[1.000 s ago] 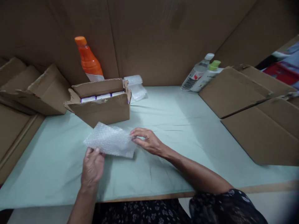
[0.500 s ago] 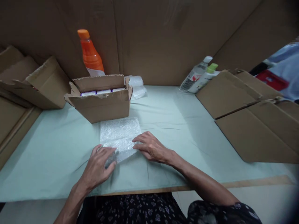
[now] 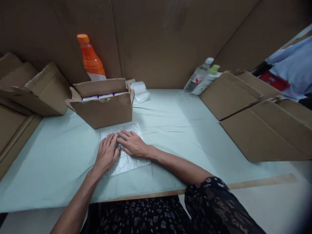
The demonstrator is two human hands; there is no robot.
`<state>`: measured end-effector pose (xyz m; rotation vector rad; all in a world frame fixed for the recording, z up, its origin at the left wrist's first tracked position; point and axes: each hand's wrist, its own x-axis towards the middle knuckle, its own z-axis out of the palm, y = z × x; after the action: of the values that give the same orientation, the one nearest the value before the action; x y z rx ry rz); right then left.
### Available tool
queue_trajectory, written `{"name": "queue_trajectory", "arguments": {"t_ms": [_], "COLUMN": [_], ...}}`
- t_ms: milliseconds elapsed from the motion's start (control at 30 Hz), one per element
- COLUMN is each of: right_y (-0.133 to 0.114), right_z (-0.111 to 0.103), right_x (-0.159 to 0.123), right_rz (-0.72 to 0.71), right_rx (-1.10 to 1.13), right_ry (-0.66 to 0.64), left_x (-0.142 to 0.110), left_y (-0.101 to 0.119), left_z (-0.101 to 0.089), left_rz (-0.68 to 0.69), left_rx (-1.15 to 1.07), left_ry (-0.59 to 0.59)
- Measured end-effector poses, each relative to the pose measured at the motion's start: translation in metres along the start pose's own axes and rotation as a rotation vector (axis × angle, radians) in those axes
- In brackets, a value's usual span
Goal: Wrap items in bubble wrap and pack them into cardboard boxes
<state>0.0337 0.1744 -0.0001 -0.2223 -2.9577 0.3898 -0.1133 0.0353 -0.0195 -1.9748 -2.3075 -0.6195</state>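
Observation:
A sheet of clear bubble wrap [image 3: 129,164] lies flat on the pale green table cover [image 3: 175,143], just in front of an open cardboard box [image 3: 107,112]. Both hands rest on the sheet, palms down. My left hand [image 3: 107,152] lies on its left half with the fingers stretched out. Beside it, my right hand [image 3: 133,143] presses flat near the sheet's middle, its fingertips close to the left hand's. White packs with purple edges [image 3: 105,96] stand inside the box, only their tops showing.
An orange bottle [image 3: 92,60] stands behind the box, next to rolled bubble wrap [image 3: 139,90]. Two more bottles, one clear [image 3: 198,76] and one white with a green cap [image 3: 207,81], lean at the back right. Cardboard boxes flank the table at left [image 3: 48,92] and right [image 3: 265,130]. A person's light blue clothing [image 3: 292,65] shows far right.
The bubble wrap, earlier held up in both hands, has been laid down and spread flat. Both hands have let go of its edges and moved forward onto it, close together.

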Motion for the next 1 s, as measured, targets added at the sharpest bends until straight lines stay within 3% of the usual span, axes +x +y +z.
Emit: {"name": "queue_trajectory", "arguments": {"t_ms": [133, 333, 400, 533, 667, 800, 900, 1000], "right_y": [0.017, 0.04, 0.039, 0.022, 0.001, -0.005, -0.005, -0.005], "right_z": [0.012, -0.01, -0.022, -0.041, -0.033, -0.014, -0.017, -0.027], "right_x": [-0.02, -0.078, -0.098, -0.129, -0.126, -0.107, -0.104, -0.11], "right_rz": [0.138, 0.427, 0.44, 0.28, 0.149, 0.11, 0.237, 0.426], "right_rx": [-0.051, -0.081, -0.05, 0.05, 0.12, 0.31, 0.616, 0.946], "right_ry": [0.003, 0.026, 0.009, -0.117, -0.123, 0.09, 0.212, 0.223], "left_x": [-0.011, -0.013, -0.017, -0.04, -0.066, -0.079, -0.084, -0.086], "left_y": [-0.012, -0.012, -0.019, -0.032, -0.027, -0.015, -0.011, -0.008], "left_z": [0.016, 0.011, 0.007, -0.011, -0.032, -0.05, -0.059, -0.057], "left_rz": [-0.031, -0.035, -0.041, -0.026, 0.05, 0.114, 0.08, -0.085], "left_rx": [0.109, 0.055, -0.03, -0.234, -0.294, -0.285, -0.282, -0.313], "left_ry": [-0.069, -0.082, -0.056, 0.03, -0.035, -0.183, -0.165, -0.014]}}
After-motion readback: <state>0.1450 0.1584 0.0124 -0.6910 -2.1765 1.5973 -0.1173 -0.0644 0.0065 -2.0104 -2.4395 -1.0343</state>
